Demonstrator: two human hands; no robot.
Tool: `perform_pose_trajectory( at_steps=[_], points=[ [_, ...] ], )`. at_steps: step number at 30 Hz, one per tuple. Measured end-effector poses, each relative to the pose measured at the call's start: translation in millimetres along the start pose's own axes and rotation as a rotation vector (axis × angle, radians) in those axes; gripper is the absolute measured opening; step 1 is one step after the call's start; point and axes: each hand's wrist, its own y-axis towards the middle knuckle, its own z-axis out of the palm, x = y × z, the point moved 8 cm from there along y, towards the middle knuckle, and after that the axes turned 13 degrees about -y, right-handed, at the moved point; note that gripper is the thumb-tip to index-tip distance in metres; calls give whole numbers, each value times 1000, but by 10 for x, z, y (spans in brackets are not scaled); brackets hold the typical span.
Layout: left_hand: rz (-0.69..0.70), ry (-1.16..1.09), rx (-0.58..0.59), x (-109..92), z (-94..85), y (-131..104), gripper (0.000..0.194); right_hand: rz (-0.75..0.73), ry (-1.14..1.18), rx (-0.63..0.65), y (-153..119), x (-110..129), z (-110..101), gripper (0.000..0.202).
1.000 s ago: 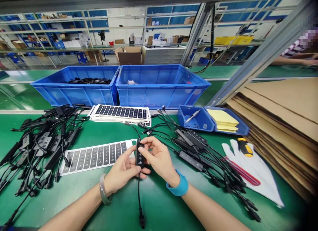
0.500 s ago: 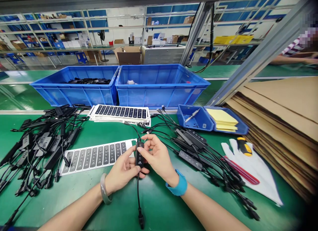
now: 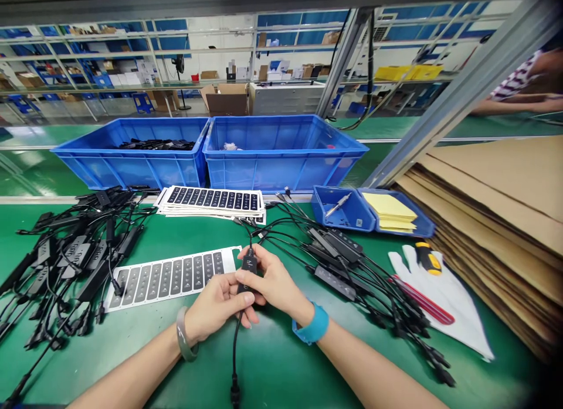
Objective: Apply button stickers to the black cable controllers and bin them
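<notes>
Between both hands is a black inline cable controller with small printed marks on its face. My left hand grips its lower end, thumb on the front. My right hand wraps its upper part, with the thumb pressed across the face. One cable runs away from the top; another hangs below to a black connector. Left of the hands lies a white sheet of dark button labels, its right end bare of labels. Behind it is a stack of similar label sheets.
Piles of black controllers with cables lie left and right. Two blue crates stand behind. At right are a small blue bin, yellow paper, a white glove and cardboard sheets. Another person's arm shows far right.
My right thumb has moved onto the middle of the controller's face, and the right fingers now wrap it more closely. The controller tilts slightly, and its lower cable has swung left.
</notes>
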Motion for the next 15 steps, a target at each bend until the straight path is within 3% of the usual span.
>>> perform_pose_trajectory(
  at_steps=[2, 6, 11, 15],
  points=[
    [-20, -6, 1, 26, 1, 10, 38, 8, -3, -51, 19, -25, -45, 27],
    [-39, -55, -21, 64, -13, 25, 44, 51, -23, -148, 38, -84, -156, 45],
    [-9, -103, -112, 82, -82, 31, 40, -25, -43, -95, 19, -21, -117, 43],
    [22, -63, -139, 93, -128, 56, 38, -83, -216, -145, -18, 24, -98, 48]
  ],
)
